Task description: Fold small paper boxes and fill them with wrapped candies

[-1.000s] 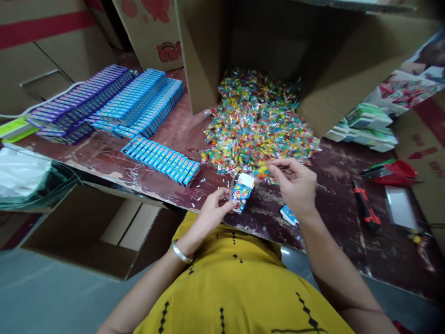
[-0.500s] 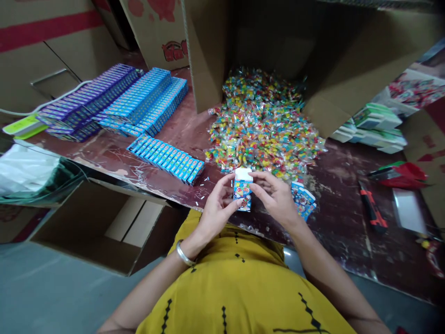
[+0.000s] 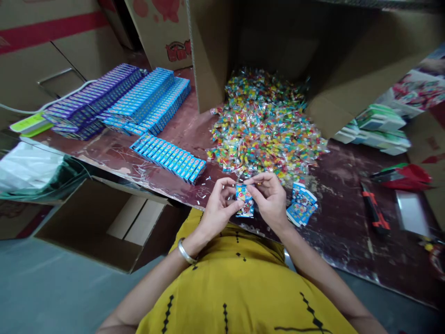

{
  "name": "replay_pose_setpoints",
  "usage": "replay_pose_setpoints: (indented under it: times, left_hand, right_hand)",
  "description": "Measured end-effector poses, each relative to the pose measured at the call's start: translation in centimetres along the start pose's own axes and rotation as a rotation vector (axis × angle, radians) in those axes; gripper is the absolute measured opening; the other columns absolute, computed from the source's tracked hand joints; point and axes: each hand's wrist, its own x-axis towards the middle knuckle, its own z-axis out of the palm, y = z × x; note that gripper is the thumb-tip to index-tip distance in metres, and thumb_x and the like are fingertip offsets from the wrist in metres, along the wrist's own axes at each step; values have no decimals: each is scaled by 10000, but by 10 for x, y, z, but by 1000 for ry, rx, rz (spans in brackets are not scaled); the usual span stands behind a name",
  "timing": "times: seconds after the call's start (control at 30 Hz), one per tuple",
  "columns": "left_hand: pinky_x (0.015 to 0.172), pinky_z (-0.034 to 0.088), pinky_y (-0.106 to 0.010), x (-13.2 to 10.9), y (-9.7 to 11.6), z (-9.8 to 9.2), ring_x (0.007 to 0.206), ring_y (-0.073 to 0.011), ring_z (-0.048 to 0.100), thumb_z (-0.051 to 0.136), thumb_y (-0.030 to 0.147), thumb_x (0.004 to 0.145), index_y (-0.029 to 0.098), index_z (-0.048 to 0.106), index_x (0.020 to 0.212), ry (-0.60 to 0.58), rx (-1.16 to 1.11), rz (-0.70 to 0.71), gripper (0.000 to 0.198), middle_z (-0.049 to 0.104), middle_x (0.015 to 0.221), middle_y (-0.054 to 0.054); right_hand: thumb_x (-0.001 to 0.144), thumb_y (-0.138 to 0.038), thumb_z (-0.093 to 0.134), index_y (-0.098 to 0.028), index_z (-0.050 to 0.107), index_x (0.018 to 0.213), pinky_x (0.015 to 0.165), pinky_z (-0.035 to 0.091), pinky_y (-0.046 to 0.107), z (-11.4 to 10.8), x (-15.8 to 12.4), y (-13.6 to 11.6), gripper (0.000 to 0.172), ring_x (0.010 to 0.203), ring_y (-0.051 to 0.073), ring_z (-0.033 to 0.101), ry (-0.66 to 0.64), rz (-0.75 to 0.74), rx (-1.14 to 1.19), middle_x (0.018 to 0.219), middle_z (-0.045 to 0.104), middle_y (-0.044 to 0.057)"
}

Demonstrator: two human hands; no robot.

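A small blue printed carton (image 3: 245, 206) stands upright in front of me at the table's near edge. My left hand (image 3: 219, 206) grips it from the left, thumb pressed on its front. My right hand (image 3: 271, 202) is closed at the carton's top right corner, thumb and fingers on the top edge. Just behind the hands spreads a big heap of small clear packets with colourful sweets (image 3: 267, 130). Several flat blue cartons (image 3: 302, 206) lie to the right of my right hand. A row of blue cartons (image 3: 170, 158) stands to the left.
Stacks of purple cartons (image 3: 92, 99) and blue cartons (image 3: 146, 99) fill the back left. A large cardboard box (image 3: 210, 60) lies open around the heap. An open box (image 3: 79, 232) sits below the table's left edge. A red-black utility knife (image 3: 375, 211) lies right.
The white flap on top of the carton has folded down out of sight. My right hand has shifted slightly left and down, uncovering more of the flat cartons.
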Motion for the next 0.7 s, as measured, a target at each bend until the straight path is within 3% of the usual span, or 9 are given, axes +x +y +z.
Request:
replay_pose_setpoints:
  times: [0.17,0.3,0.4,0.53,0.7]
  left_hand:
    - [696,515,-203,-1,2,-2,780,-87,625,759,207,806,243,437,1196,47,76,-24,507,587,1011,5]
    - [796,551,-250,-1,6,-5,990,-155,631,728,187,831,229,460,1218,56,211,49,472,594,1098,-39]
    - [833,568,-290,-1,9,-8,990,-165,644,698,186,860,234,445,1288,-2,251,67,499,610,1123,-52]
    - [829,564,-281,-4,11,-10,973,-165,655,682,190,876,244,436,1361,-40,265,65,546,626,1117,-51]
    - [816,553,-279,-6,13,-12,953,-170,645,682,207,874,246,474,1395,-59,274,11,562,638,1098,-50]
  right_hand:
    - [827,-343,777,-218,622,807,696,523,273,-3,10,-4,201,764,150,639,-113,88,11,849,688,11]
    - [752,-349,838,-204,686,848,691,519,279,-9,21,-6,232,745,154,637,-178,220,-1,825,695,10]
    - [733,-373,846,-187,694,769,647,493,271,-11,28,-6,243,681,142,611,-186,265,-12,740,682,3]
    - [735,-394,836,-183,669,699,623,469,271,-12,33,-7,272,635,131,568,-215,276,-26,671,651,-9]
    - [824,-383,760,-184,662,706,656,488,285,-11,27,-6,251,664,141,584,-233,179,-126,699,659,3]
